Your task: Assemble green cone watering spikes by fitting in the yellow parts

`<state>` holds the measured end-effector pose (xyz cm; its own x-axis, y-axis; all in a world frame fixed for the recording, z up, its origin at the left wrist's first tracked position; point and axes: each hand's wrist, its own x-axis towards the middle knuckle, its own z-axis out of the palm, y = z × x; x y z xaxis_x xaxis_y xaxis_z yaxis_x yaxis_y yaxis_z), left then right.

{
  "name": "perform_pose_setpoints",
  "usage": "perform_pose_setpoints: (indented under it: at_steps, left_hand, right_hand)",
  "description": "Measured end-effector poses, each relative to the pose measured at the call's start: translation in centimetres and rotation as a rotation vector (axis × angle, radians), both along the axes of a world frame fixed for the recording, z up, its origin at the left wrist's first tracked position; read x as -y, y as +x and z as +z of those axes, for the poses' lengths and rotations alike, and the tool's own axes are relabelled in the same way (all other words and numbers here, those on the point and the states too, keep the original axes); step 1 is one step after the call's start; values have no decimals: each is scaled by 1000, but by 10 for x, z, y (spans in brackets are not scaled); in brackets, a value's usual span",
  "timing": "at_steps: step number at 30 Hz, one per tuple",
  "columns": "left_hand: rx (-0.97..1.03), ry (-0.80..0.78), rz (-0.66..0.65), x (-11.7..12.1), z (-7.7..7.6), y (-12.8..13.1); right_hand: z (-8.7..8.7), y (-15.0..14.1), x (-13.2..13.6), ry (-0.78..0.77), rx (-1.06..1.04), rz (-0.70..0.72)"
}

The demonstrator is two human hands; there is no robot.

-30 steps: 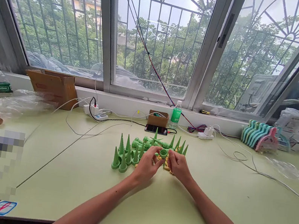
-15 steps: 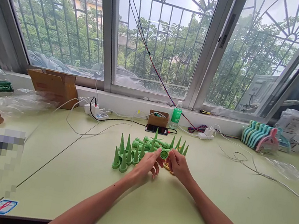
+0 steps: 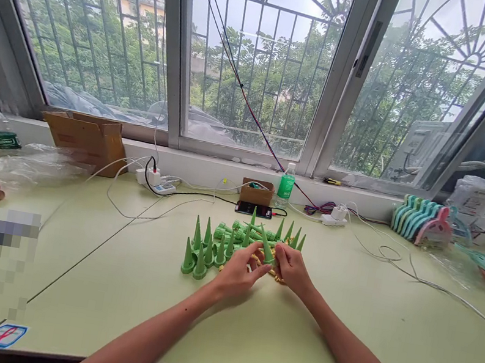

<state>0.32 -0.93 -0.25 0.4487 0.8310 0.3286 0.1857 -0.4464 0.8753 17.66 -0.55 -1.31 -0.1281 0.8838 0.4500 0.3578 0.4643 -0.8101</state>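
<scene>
Head view: The left hand [image 3: 239,269], fingers partly curled, held 1 tilted green cone [image 3: 265,247] over the table [image 3: 406,339]; the right hand [image 3: 292,267] was bunched closed beside its collar, any grip hidden. It looked light, stiff, best held there. About 13 upright cones [image 3: 187,259] stood nearby; fallen cones [image 3: 222,234] and yellow pieces [image 3: 277,277] defied counting.

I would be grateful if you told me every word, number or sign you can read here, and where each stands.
"8", probably: red handwriting on the blue-framed card.
Green label on the far-left bottle: too blurred to quote.
Print on the middle bottle and plastic-wrapped package: too small.
</scene>
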Motion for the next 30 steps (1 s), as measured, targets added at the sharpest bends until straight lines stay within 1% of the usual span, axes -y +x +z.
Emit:
perform_pose_setpoints:
  at_steps: [3, 7, 11, 14, 17, 19, 22, 27, 30]
  left_hand:
    - [-72, 149, 90, 1, -4, 1]
    - [-114, 242, 108, 0, -6, 2]
    - [-116, 268, 153, -2, -7, 2]
    - [-100, 248, 194, -3, -7, 4]
    - [-54, 173, 225, -4, -6, 4]
    - [-17, 105, 221, -4, -4, 4]
    - [44, -29, 176, -5, -2, 4]
    - [154, -304, 54, -8, -1, 4]
    - [180, -384, 20, -8, -1, 3]
  right_hand:
    - [2, -1, 1, -2, 0, -17]
    - [2, -2, 1, 8, 16, -32]
    - [1, -4, 0, 16, 17, -27]
    - [0, -5, 0, 40, 18, -33]
    - [-1, -5, 0, 38, -2, -42]
    - [-1, -4, 0, 34, -23, -48]
    - [-1, -4, -1, 40, -50, -46]
    - [-3, -4, -1, 24, -51, -1]
    - [-2, -3, 0, 5, -50, 15]
